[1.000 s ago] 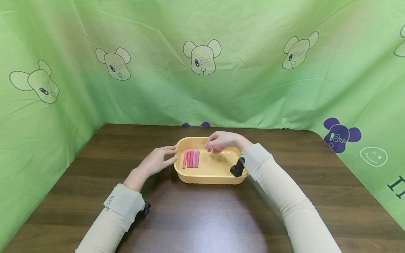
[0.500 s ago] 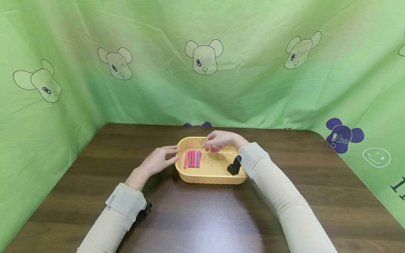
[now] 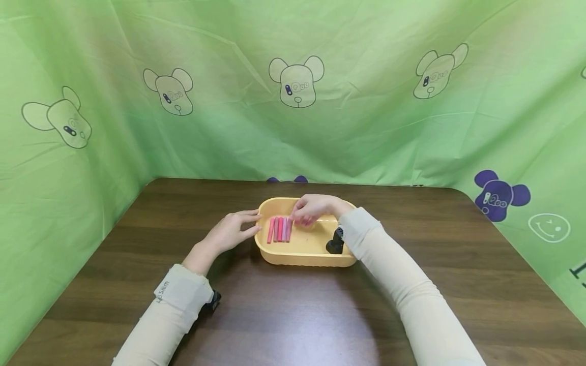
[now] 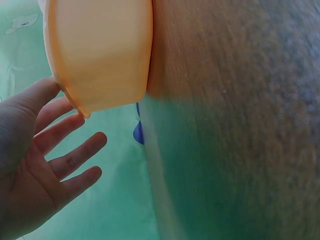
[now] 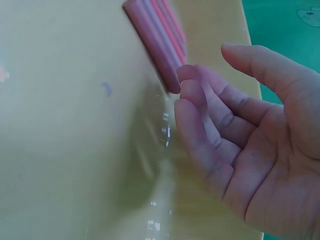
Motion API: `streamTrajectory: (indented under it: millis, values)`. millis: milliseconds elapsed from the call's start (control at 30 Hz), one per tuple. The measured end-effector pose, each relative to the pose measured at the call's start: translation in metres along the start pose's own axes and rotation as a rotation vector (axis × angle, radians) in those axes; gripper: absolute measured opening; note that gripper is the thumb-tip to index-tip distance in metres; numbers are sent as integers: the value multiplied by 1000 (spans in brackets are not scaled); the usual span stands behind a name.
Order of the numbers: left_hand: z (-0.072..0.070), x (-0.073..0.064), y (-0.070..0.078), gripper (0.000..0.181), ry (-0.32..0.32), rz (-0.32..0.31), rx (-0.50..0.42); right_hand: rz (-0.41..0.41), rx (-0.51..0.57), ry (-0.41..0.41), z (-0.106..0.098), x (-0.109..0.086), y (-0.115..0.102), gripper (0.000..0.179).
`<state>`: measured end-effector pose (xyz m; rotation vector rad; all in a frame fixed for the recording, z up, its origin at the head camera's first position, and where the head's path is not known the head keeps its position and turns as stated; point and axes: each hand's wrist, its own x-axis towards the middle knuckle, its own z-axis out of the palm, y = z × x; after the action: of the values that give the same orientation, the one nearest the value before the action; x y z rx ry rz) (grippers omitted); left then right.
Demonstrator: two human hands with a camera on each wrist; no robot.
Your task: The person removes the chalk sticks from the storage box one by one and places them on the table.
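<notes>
Left wrist: tub (image 4: 102,55) only partly visible

Green cloth (image 3: 357,142) hangs along the left, far and right sides, creased and rippled, paler toward the top and deeper green low on the far side. Outlined animal heads (image 3: 297,84) with round ears run across it from left to right, each bearing a small dark mark. On the right are a purple head (image 3: 496,195), a white winking smiley (image 3: 549,227) and, at the edge, part of some dark lettering (image 3: 578,270). The tabletop (image 3: 256,325) is dark brown wood grain with rounded far corners. A pale glare (image 3: 311,340) lies on its near middle.
</notes>
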<state>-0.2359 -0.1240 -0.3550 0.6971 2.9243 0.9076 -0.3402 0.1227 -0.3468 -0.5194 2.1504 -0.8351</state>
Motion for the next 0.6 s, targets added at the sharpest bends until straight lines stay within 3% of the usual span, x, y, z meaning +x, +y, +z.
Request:
streamTrajectory:
  millis: [600]
  values:
    - [2, 0, -2, 41, 7, 6, 5, 87, -25, -18, 9, 10, 4, 18]
